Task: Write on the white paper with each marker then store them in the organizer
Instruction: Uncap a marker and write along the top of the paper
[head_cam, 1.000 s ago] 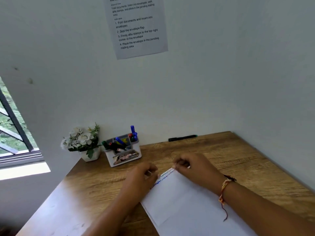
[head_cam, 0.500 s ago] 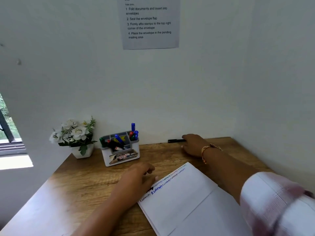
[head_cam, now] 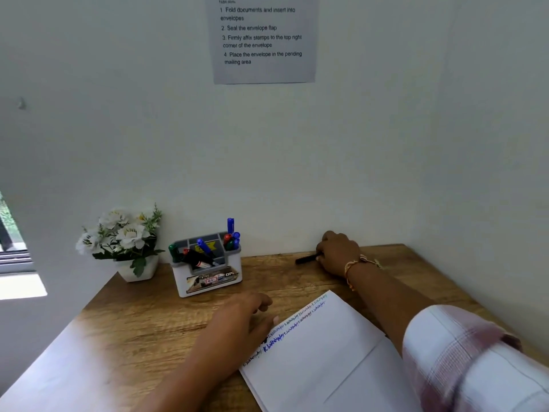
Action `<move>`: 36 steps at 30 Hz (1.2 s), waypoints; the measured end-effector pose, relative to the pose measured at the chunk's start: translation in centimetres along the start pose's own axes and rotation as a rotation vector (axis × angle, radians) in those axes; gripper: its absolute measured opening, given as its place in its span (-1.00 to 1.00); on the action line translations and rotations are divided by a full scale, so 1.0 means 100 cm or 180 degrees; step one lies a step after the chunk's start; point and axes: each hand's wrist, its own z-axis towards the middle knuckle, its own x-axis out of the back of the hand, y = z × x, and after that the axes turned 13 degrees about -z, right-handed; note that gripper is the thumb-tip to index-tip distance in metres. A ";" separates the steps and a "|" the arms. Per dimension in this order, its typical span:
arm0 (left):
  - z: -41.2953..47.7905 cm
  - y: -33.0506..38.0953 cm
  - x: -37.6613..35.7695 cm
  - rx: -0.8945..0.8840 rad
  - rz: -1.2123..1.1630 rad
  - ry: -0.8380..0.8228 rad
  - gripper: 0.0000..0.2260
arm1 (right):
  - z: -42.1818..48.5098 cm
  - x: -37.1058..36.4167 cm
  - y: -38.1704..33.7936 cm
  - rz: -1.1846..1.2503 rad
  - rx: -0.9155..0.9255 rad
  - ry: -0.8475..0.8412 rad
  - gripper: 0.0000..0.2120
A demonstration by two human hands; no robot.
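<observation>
Where it shows, the marker (head_cam: pixel 306 259) looks black.

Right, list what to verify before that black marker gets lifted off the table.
1. Right hand curled over the end of the black marker: ok.
2. Marker's cap on or off: cannot tell.
3. Left hand resting at the edge of the white paper: ok.
4. Blank space on the paper below the written lines: ok.
5. Free slot in the organizer: cannot tell.

right hand (head_cam: pixel 338 254) gripping black marker (head_cam: pixel 306 259), white paper (head_cam: pixel 320 352)
</observation>
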 end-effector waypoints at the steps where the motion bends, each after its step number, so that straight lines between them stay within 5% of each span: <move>1: 0.000 0.001 0.000 0.0008 0.0001 -0.0008 -0.67 | -0.001 0.000 0.000 0.0035 0.0017 -0.0028 -0.70; 11: -0.003 0.005 0.003 0.0041 -0.0160 0.0179 -0.69 | -0.050 0.038 -0.003 0.0590 0.0402 -0.0004 -0.81; 20: -0.014 0.019 0.005 -0.0022 -0.1335 0.0598 -0.60 | -0.150 0.097 -0.027 0.1170 0.1018 0.0372 -0.83; 36: -0.013 0.023 0.001 -0.0016 -0.2425 0.0169 -0.93 | -0.187 0.056 -0.064 0.1693 0.0917 0.0608 -0.79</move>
